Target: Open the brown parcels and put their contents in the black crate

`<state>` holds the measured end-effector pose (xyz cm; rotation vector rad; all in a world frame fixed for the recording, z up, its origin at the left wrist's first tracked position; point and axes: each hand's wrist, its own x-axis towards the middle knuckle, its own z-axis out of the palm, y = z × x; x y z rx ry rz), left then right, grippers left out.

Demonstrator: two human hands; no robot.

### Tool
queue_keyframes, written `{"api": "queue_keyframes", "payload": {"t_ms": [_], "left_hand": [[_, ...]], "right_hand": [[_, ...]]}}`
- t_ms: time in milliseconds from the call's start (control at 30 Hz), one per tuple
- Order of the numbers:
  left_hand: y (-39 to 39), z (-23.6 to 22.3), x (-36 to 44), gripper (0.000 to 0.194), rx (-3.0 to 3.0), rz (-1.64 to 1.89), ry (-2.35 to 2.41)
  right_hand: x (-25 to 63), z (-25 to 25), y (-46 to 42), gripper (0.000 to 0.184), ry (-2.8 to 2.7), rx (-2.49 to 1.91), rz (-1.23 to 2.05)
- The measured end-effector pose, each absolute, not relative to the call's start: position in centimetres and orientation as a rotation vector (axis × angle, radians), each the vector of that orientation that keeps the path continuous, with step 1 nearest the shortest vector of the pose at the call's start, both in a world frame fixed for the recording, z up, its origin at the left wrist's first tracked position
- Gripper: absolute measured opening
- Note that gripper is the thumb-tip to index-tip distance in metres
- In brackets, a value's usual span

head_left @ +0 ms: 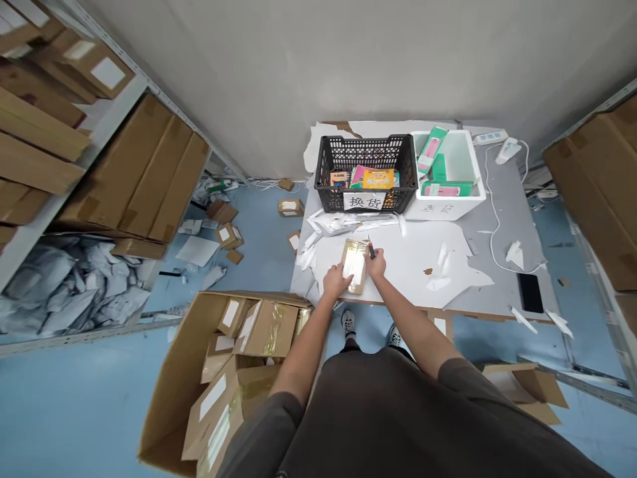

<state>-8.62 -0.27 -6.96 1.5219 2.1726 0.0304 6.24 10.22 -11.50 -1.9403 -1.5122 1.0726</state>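
Note:
A small taped cardboard box [354,259] with a white label lies near the front edge of the table. My left hand [335,281] grips its left side, with the thumb over the label. In my right hand [377,264], beside the box's right edge, is a red and black utility knife [371,250]. Its tip points away from me, near the box's far right corner. Crumpled white paper strips [343,222] lie just beyond the box.
A black crate [367,144] of small colourful boxes and a white bin [450,211] stand at the table's back. At the right are a phone [530,293] and a white cable [492,229]. A large carton [166,378] of parcels sits at my left; loaded shelves [114,143] flank the table.

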Motion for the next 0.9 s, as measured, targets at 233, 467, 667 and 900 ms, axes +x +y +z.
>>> {"api": "queue_keyframes", "payload": {"t_ms": [233, 467, 667, 900], "left_hand": [[-0.4, -6.0, -5.0, 0.055, 1.227, 0.113, 2.340], [-0.8, -5.2, -7.8, 0.049, 1.359, 0.214, 2.140], [-2.1, -6.5, -8.5, 0.056, 1.387, 0.369, 2.026], [-2.1, -8.2, -3.5, 0.065, 1.346, 0.349, 2.139]], "right_hand": [[7.9, -10.7, 10.9, 0.038, -1.627, -1.863, 1.115], [9.0, -11.2, 3.8, 0.051, -1.580, -1.883, 1.019], [7.5, -11.7, 3.2, 0.053, -1.567, -1.904, 0.979], [8.3, -12.4, 3.6, 0.053, -1.409, -2.004, 1.134]]}}
